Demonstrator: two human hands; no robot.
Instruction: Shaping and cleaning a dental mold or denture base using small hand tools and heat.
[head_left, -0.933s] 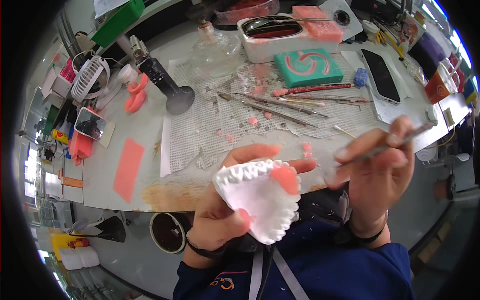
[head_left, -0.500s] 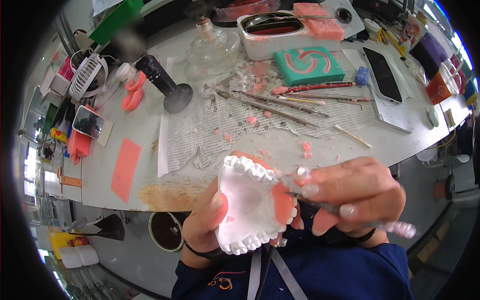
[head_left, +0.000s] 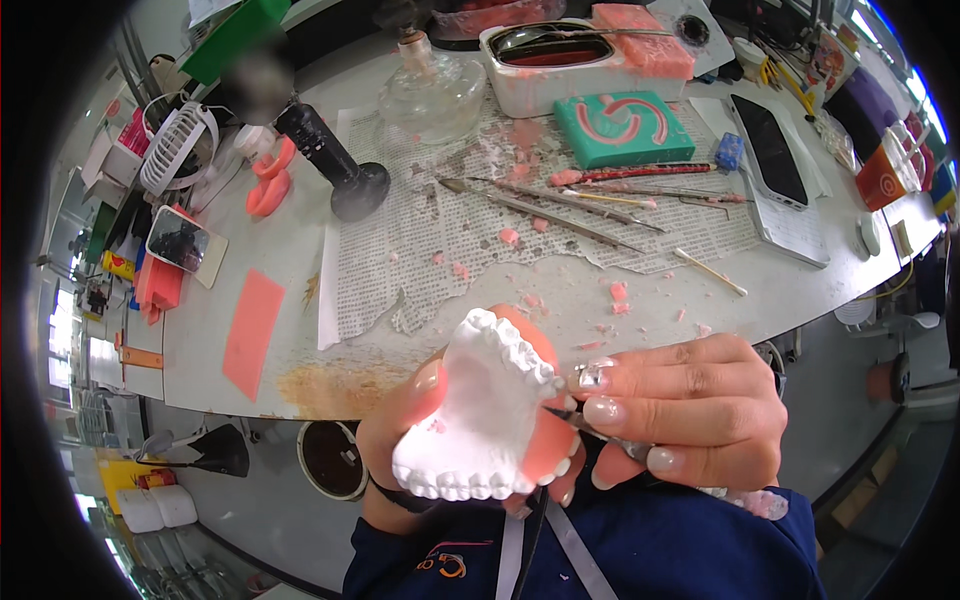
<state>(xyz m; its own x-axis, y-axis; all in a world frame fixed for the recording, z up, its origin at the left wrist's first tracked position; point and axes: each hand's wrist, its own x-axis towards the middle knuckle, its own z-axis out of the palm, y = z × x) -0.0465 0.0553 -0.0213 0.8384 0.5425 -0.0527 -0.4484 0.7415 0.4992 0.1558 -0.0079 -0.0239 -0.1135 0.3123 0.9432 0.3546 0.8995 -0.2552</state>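
My left hand point(head_left: 398, 415) is wrapped round a white plaster dental cast point(head_left: 478, 400), its thumb on the smooth palate side and the other fingers mostly hidden behind. Tooth rows run along two edges of the cast. At its right end, pink wax point(head_left: 552, 442) fills a stretch beside several small teeth. In my right hand point(head_left: 700, 408) is a slim wax carving knife point(head_left: 632, 447), gripped between thumb and fingers. Its dark tip touches or nearly touches the upper part of the pink wax. The clear pinkish handle end point(head_left: 765, 504) shows below the hand.
Torn newspaper point(head_left: 400, 240) with wax crumbs covers the bench middle. Metal carving tools point(head_left: 550, 215), a green box point(head_left: 625, 145), a glass spirit lamp point(head_left: 430, 95) and a white wax pot point(head_left: 520, 90) lie beyond. A pink wax sheet point(head_left: 253, 335) is left, a phone point(head_left: 768, 150) right.
My left hand has turned the cast and shifted it slightly left. My right hand, blurred before, has moved a little left and now shows sharply, still holding the knife at the wax.
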